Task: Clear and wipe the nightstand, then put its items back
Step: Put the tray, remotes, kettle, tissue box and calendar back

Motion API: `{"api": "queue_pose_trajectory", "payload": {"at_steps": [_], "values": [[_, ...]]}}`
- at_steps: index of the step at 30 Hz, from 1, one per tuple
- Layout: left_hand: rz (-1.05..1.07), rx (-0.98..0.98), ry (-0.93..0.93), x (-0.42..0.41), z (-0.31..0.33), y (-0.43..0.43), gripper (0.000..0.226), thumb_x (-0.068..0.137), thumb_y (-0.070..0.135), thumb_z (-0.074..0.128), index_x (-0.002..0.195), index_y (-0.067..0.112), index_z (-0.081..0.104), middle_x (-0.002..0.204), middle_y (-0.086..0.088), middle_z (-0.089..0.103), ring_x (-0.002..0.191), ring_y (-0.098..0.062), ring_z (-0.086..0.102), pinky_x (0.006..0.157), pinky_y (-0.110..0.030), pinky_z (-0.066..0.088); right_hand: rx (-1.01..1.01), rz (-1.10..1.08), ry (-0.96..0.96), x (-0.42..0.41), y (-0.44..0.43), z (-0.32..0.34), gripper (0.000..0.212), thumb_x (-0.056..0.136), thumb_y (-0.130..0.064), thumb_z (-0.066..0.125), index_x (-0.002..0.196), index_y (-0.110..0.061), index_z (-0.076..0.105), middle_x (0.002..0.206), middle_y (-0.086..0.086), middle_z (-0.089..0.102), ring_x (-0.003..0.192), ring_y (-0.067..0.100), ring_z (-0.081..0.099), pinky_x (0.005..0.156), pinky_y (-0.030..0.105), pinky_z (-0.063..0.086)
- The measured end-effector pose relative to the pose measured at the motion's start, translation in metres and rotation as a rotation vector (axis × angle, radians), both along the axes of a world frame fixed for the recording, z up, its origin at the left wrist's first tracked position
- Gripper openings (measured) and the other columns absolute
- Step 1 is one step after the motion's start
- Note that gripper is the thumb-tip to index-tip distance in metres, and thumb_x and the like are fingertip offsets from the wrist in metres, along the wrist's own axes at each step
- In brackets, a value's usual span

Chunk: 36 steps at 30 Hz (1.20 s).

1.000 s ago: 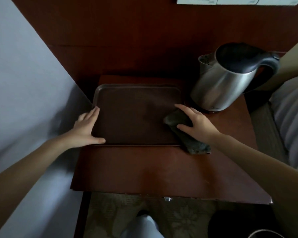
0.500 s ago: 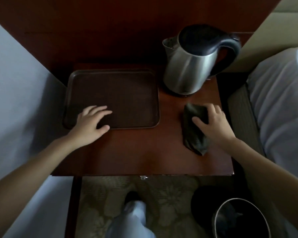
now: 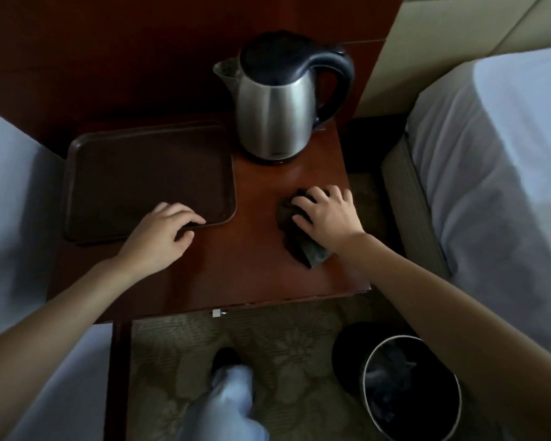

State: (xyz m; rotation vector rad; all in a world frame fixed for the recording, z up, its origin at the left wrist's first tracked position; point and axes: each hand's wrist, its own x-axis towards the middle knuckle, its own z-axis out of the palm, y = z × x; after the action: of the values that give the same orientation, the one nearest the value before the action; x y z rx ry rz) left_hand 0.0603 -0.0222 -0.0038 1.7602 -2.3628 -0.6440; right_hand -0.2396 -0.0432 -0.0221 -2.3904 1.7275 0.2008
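Head view: right hand (image 3: 328, 214) fingers curled over dark cloth (image 3: 312, 253), pressing it to nightstand (image 3: 252, 249) top near its right edge. Left hand (image 3: 163, 233) fingers loosely spread, tips resting on tray (image 3: 140, 173) near rim. Kettle (image 3: 274, 116) upright behind, beside tray. Waste bin (image 3: 364, 374) on floor.

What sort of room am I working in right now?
Most likely a hotel guest room. A wooden nightstand sits with white bedding on either side. It holds an electric kettle and a brown serving tray. A small waste bin stands on patterned carpet below.
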Motion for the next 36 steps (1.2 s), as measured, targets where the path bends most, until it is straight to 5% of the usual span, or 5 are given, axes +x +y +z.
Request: {"api": "queue_pose_trajectory", "payload": {"at_steps": [4, 20, 24, 30, 36], "values": [[-0.161, 0.115, 0.03, -0.066, 0.044, 0.004, 0.025, 0.091, 0.012, 0.056, 0.112, 0.025, 0.064, 0.105, 0.015, 0.055, 0.099, -0.007, 0.048, 0.086, -0.032, 0.044, 0.003, 0.008, -0.167, -0.047, 0.035, 0.031, 0.051, 0.09, -0.037, 0.046, 0.14, -0.032, 0.037, 0.145, 0.006, 0.036, 0.132, 0.034, 0.032, 0.1, 0.054, 0.037], [-0.882, -0.049, -0.216, -0.498, 0.075, 0.09, 0.051, 0.091, 0.027, 0.048, 0.141, 0.022, 0.042, 0.14, -0.001, 0.047, 0.123, -0.024, 0.05, 0.095, -0.04, 0.045, -0.213, -0.427, 0.017, -0.411, 0.26, 0.082, 0.032, 0.076, -0.019, 0.042, 0.097, -0.019, 0.067, 0.09, 0.002, 0.066, 0.077, 0.029, 0.062, 0.061, 0.033, 0.049], [-0.862, -0.057, -0.167, -0.589, 0.059, 0.111, 0.06, 0.078, 0.04, 0.039, 0.13, 0.014, 0.055, 0.126, -0.011, 0.06, 0.104, -0.032, 0.062, 0.078, -0.044, 0.053, -0.26, -0.55, 0.095, -0.486, 0.289, 0.058, 0.037, 0.077, -0.025, 0.048, 0.111, -0.015, 0.061, 0.108, 0.01, 0.063, 0.09, 0.034, 0.06, 0.071, 0.04, 0.05], [-0.802, -0.006, -0.226, -0.679, 0.032, 0.117, 0.069, 0.09, 0.059, 0.041, 0.149, 0.039, 0.012, 0.159, -0.005, -0.005, 0.137, -0.033, 0.024, 0.103, -0.046, 0.035, -0.122, -0.753, 0.004, -0.566, 0.294, 0.023, 0.061, 0.075, -0.043, 0.057, 0.128, -0.016, 0.044, 0.126, 0.024, 0.051, 0.099, 0.047, 0.053, 0.077, 0.051, 0.049], [-0.588, 0.193, -0.2, -0.706, 0.015, 0.114, 0.087, 0.078, 0.063, 0.058, 0.148, 0.038, 0.011, 0.158, -0.005, -0.013, 0.14, -0.036, 0.021, 0.105, -0.049, 0.035, -0.102, -0.857, -0.372, -0.585, 0.288, 0.008, 0.089, 0.069, -0.035, 0.074, 0.142, -0.018, 0.026, 0.137, 0.023, 0.028, 0.121, 0.044, 0.038, 0.09, 0.048, 0.044]]}}
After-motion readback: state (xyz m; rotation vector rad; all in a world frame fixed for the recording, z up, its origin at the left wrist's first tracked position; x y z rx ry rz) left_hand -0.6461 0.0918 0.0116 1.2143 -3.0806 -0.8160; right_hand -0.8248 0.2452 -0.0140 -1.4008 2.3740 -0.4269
